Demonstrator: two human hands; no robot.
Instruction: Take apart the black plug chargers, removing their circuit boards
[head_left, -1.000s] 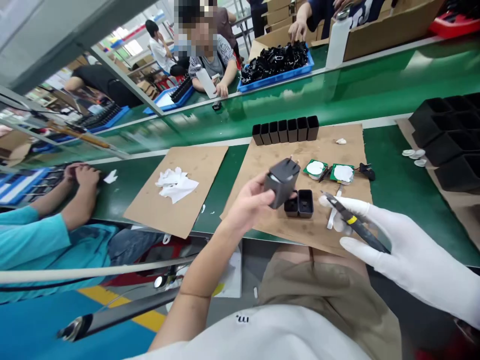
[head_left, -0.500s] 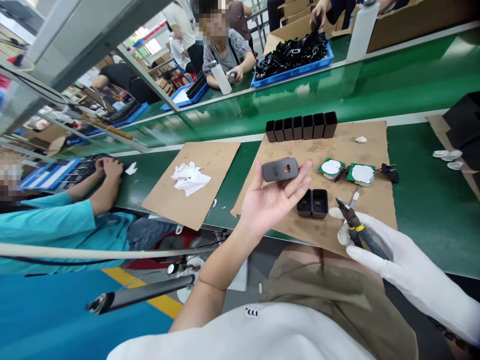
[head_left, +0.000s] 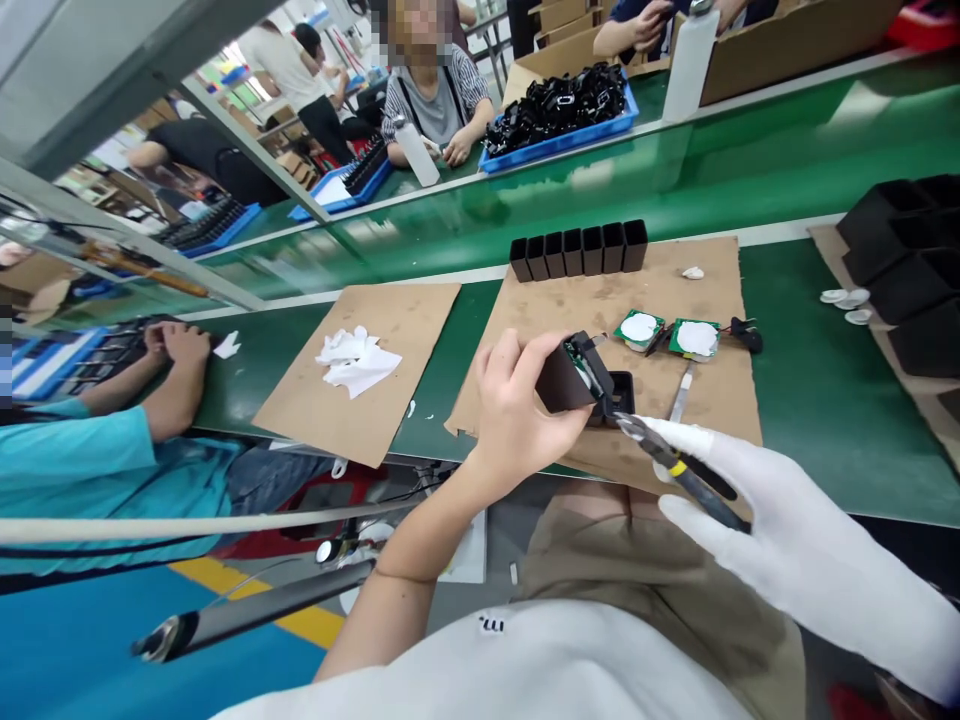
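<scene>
My bare left hand point(head_left: 517, 410) is closed around a black plastic housing point(head_left: 562, 385), tilted so its end faces right and shows green circuit board inside. In my white-gloved right hand point(head_left: 750, 500) are cutting pliers point(head_left: 686, 470) with dark, yellow-banded handles. The pliers' tips are close to the housing's lower right corner; whether they touch it I cannot tell. Behind the housing, black open cases point(head_left: 621, 390) stand on the cardboard sheet point(head_left: 697, 420), partly hidden. Farther back lie two green circuit boards point(head_left: 640, 328) with white round pads, joined by dark wires.
A row of several black cases point(head_left: 581, 252) stands at the cardboard's back edge. A flat metal tool point(head_left: 681, 395) lies by the boards. White scraps point(head_left: 358, 360) rest on the left cardboard. Larger black boxes point(head_left: 900, 250) are stacked at right. A co-worker's hands point(head_left: 176, 345) are at far left.
My left hand has turned from an open palm with the housing lying on it to a grip around it. The right hand has brought the pliers left, up to the housing.
</scene>
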